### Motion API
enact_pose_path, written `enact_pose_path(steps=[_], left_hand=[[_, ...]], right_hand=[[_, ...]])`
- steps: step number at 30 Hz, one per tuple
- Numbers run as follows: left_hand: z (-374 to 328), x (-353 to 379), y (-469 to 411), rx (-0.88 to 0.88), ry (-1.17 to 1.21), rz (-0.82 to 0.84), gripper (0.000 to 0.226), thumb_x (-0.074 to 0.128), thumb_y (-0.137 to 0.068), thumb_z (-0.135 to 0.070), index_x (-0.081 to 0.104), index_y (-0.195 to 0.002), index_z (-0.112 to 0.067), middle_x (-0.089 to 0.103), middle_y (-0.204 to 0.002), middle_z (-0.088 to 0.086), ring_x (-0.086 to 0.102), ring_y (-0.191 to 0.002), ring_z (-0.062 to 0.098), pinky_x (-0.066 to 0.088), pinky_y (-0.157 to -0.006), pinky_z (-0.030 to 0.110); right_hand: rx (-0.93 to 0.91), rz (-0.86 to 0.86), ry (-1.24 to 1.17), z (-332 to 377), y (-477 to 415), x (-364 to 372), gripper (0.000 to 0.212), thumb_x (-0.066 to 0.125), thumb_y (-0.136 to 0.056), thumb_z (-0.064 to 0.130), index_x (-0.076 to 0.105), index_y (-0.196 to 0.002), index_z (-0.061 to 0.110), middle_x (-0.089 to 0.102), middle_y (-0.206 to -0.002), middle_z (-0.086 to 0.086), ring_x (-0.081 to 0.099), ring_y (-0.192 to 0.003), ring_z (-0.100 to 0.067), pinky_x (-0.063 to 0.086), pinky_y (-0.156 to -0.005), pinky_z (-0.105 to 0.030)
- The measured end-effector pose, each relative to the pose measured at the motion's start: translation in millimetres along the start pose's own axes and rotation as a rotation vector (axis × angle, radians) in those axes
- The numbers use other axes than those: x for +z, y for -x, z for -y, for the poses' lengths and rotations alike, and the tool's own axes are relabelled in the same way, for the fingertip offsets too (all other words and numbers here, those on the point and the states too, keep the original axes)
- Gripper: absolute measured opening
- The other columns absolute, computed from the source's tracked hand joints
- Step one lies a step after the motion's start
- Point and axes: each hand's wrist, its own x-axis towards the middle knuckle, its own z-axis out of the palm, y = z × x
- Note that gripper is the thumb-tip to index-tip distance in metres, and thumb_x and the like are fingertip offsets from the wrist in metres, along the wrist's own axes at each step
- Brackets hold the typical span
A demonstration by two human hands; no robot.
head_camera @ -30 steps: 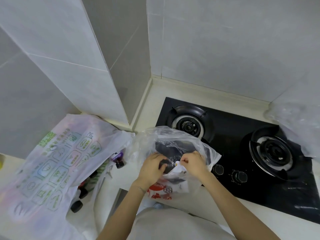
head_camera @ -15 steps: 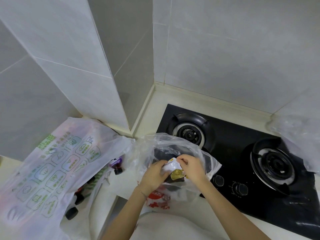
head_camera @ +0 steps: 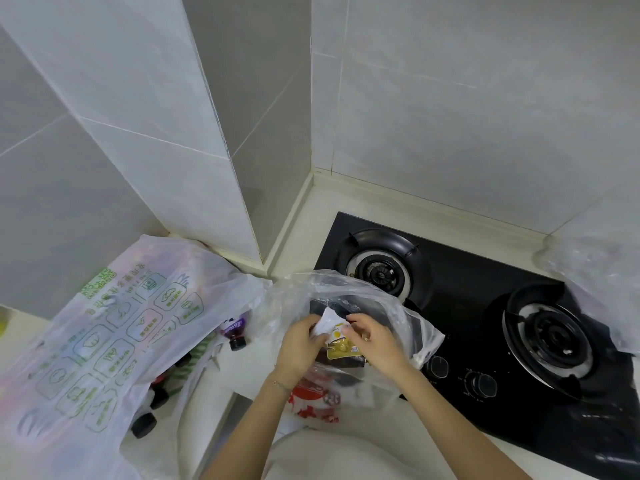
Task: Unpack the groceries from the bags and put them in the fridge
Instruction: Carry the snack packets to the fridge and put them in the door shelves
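Presently a small packet [head_camera: 335,328] is pinched by left hand [head_camera: 300,346] and right hand [head_camera: 378,344] at the mouth of the clear bag [head_camera: 346,285]; gripped loosely, it could be dropped onto the hob [head_camera: 464,306].

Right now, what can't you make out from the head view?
All head view.
Packet: left hand and right hand grip it and cover most of it; print too small to read.
Clear bag: contents under the hands hidden by crumpled film.
Printed bag: bottles veiled by film; only caps and one neck show.
Third bag: cut off by the right edge.
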Motion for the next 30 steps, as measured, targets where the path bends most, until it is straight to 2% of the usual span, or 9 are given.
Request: enact_pose_path(steps=[3, 6, 9, 11, 16, 21, 25, 27, 30], left_hand=[[-0.3, -2.4, 3.5, -0.015, 0.119, -0.048, 0.01, 0.064, -0.09, -0.011, 0.063, -0.097, -0.018, 0.068, -0.091, -0.002, 0.062, -0.083, 0.013, 0.047, -0.071, 0.017], [-1.8, -4.4, 4.8, -0.06, 0.243, -0.095, 0.012, 0.064, -0.091, -0.012, 0.062, -0.103, -0.016, 0.068, -0.096, 0.0, 0.064, -0.09, 0.015, 0.05, -0.075, 0.016], [-6.1, -8.8, 6.0, -0.122, 0.418, -0.142, 0.018, 0.064, -0.092, -0.016, 0.06, -0.11, -0.017, 0.068, -0.104, 0.002, 0.066, -0.097, 0.017, 0.054, -0.082, 0.025], [-8.4, -12.8, 8.4, -0.152, 0.532, -0.178, 0.022, 0.062, -0.093, -0.017, 0.057, -0.115, -0.018, 0.067, -0.109, 0.003, 0.065, -0.101, 0.017, 0.055, -0.087, 0.031], [-16.9, -26.7, 11.7, -0.161, 0.688, -0.258, 0.019, 0.057, -0.097, -0.02, 0.055, -0.114, -0.028, 0.066, -0.111, 0.008, 0.066, -0.103, 0.023, 0.056, -0.088, 0.041], [-28.5, -41.1, 11.4, -0.224, 0.779, -0.261, 0.022, 0.057, -0.097, -0.022, 0.054, -0.118, -0.018, 0.067, -0.112, 0.015, 0.066, -0.102, 0.029, 0.058, -0.08, 0.034], [-29.7, -51.8, 7.5, -0.24, 0.77, -0.165, 0.046, 0.065, -0.091, -0.014, 0.046, -0.131, -0.021, 0.065, -0.118, 0.009, 0.064, -0.108, 0.024, 0.056, -0.091, 0.043], [-27.9, -55.4, 5.4, -0.236, 0.703, -0.111, 0.047, 0.067, -0.089, -0.013, 0.044, -0.129, -0.021, 0.062, -0.122, 0.007, 0.062, -0.11, 0.023, 0.055, -0.093, 0.045], [-29.8, -58.3, 5.8, -0.206, 0.601, -0.113, 0.037, 0.069, -0.088, -0.014, 0.046, -0.118, -0.019, 0.062, -0.116, 0.004, 0.063, -0.106, 0.022, 0.055, -0.084, 0.032]], right_hand=[[-0.012, 0.052, 0.047, -1.9, 1.0, 2.1, 0.04, 0.07, -0.087, 0.026, 0.056, -0.124, 0.023, 0.064, -0.108, 0.012, 0.056, -0.098, 0.003, 0.041, -0.079, -0.006], [0.052, 0.102, 0.109, -3.9, -2.3, 4.6, 0.038, 0.071, -0.084, 0.016, 0.057, -0.12, 0.02, 0.067, -0.105, 0.004, 0.061, -0.095, -0.008, 0.047, -0.078, -0.016], [0.055, 0.064, 0.173, -4.2, -5.1, 6.7, 0.008, 0.067, -0.086, 0.017, 0.061, -0.083, 0.018, 0.065, -0.081, 0.002, 0.058, -0.073, -0.011, 0.047, -0.069, -0.028], [0.057, 0.003, 0.117, -1.5, -4.8, 5.0, 0.015, 0.064, -0.09, 0.021, 0.059, -0.075, 0.02, 0.062, -0.073, 0.006, 0.056, -0.067, -0.01, 0.043, -0.061, -0.021], [0.099, -0.118, -0.182, 11.3, -4.7, -3.8, 0.013, 0.055, -0.096, 0.025, 0.061, -0.107, 0.025, 0.068, -0.1, 0.01, 0.064, -0.096, -0.01, 0.052, -0.085, -0.031], [0.162, -0.154, -0.445, 37.6, 0.3, -8.9, 0.02, 0.049, -0.1, 0.027, 0.056, -0.119, 0.027, 0.065, -0.109, 0.011, 0.062, -0.098, -0.007, 0.049, -0.077, -0.027], [0.198, -0.161, -0.721, 57.5, 9.9, -12.6, 0.016, 0.051, -0.1, 0.025, 0.053, -0.116, 0.026, 0.068, -0.106, 0.001, 0.068, -0.091, -0.013, 0.057, -0.06, -0.024], [0.179, -0.161, -0.78, 62.1, 14.3, -14.8, 0.018, 0.057, -0.096, 0.024, 0.056, -0.114, 0.026, 0.069, -0.107, -0.002, 0.069, -0.094, -0.016, 0.058, -0.065, -0.027], [0.146, -0.144, -0.766, 63.9, 20.1, -18.7, 0.036, 0.068, -0.089, 0.016, 0.057, -0.122, 0.022, 0.069, -0.113, 0.0, 0.068, -0.102, -0.017, 0.058, -0.082, -0.034]])
